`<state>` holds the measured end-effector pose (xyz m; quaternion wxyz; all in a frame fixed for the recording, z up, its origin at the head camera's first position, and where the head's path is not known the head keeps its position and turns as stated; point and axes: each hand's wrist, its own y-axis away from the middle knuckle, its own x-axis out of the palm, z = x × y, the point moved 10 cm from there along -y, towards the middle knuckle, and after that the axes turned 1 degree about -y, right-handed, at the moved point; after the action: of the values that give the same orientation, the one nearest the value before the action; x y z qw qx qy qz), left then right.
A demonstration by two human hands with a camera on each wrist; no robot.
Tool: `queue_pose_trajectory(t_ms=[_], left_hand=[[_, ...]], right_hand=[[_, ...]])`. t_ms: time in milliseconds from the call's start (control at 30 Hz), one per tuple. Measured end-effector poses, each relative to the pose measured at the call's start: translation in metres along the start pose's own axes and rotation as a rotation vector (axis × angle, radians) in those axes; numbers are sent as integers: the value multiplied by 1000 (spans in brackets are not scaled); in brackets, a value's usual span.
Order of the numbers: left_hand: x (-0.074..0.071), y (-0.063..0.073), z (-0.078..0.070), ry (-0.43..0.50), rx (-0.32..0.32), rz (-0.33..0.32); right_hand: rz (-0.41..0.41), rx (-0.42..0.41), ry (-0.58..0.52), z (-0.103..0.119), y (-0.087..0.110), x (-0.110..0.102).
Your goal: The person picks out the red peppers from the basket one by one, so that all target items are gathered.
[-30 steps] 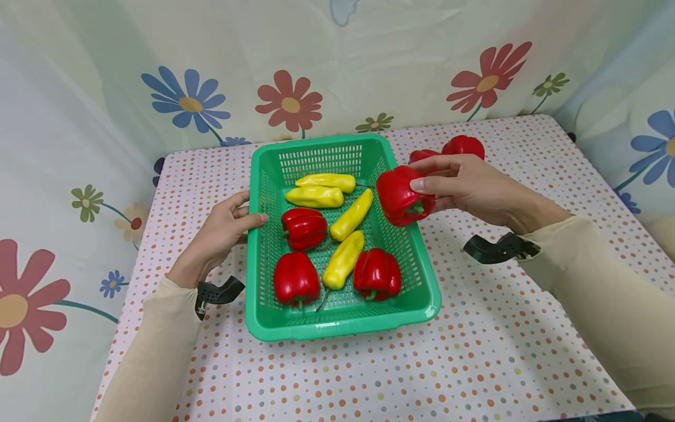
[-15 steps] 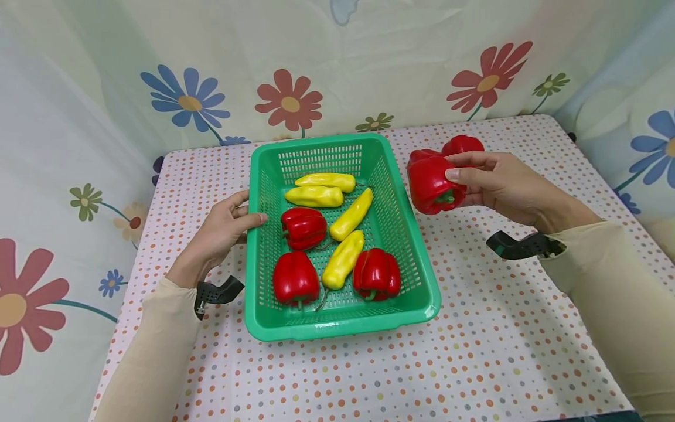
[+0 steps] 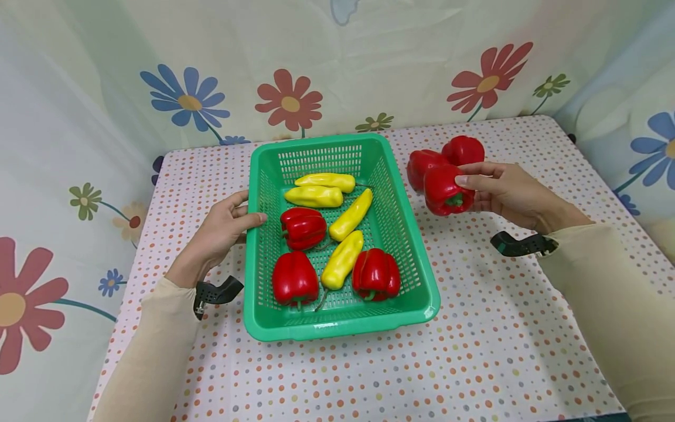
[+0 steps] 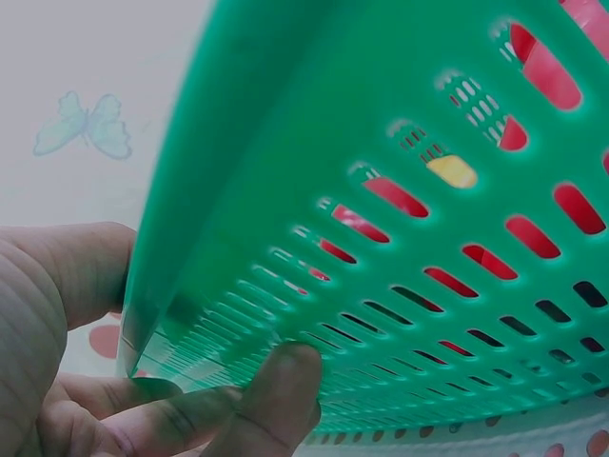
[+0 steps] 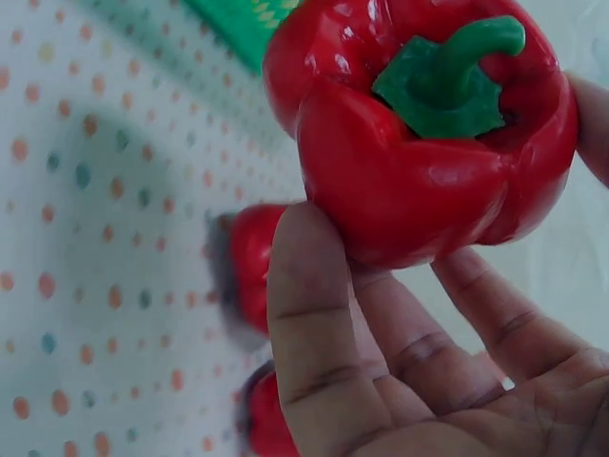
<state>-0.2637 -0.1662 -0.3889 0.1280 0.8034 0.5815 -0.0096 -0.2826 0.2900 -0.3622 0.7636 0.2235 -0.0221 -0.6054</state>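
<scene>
1. Holds one red bell pepper (image 3: pixel 445 190) in the right hand (image 3: pixel 506 190), between thumb and fingers, right of the basket, with its green stem facing the near side.
2. Grips the left rim of one green basket (image 3: pixel 343 329) with the left hand (image 3: pixel 224 228), fingers against the slotted outer wall.
3. Counts three bell peppers inside the basket, all red: one at the near left (image 3: pixel 295 278), one just behind it (image 3: pixel 304 228), one at the near right (image 3: pixel 377 274).
4. Counts four long yellow peppers in there too: two side by side at the far end (image 3: pixel 325 182) (image 3: pixel 314 197), two slanting through the middle (image 3: pixel 351 215) (image 3: pixel 343 259).
5. Shows two loose bell peppers on the dotted table (image 3: pixel 316 381), also red, close together (image 3: pixel 416 167) (image 3: pixel 464 150), just behind the held one; cannot tell whether touching it.
6. Makes six red and four yellow altogether.
7. Wears two black wrist devices (image 3: pixel 218 290) (image 3: pixel 522 245) beside two beige sleeves (image 3: pixel 158 351) (image 3: pixel 590 305).
</scene>
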Motion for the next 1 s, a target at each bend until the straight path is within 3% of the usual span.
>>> queue_pose_trajectory(t_ms=[367,1000], left_hand=[[0,0,0,-6,-6,-1],[0,0,0,3,-2,1]], right_hand=[[15,76,-43,-35,-14,-2],[25,84,-90,-53,-22,-1]])
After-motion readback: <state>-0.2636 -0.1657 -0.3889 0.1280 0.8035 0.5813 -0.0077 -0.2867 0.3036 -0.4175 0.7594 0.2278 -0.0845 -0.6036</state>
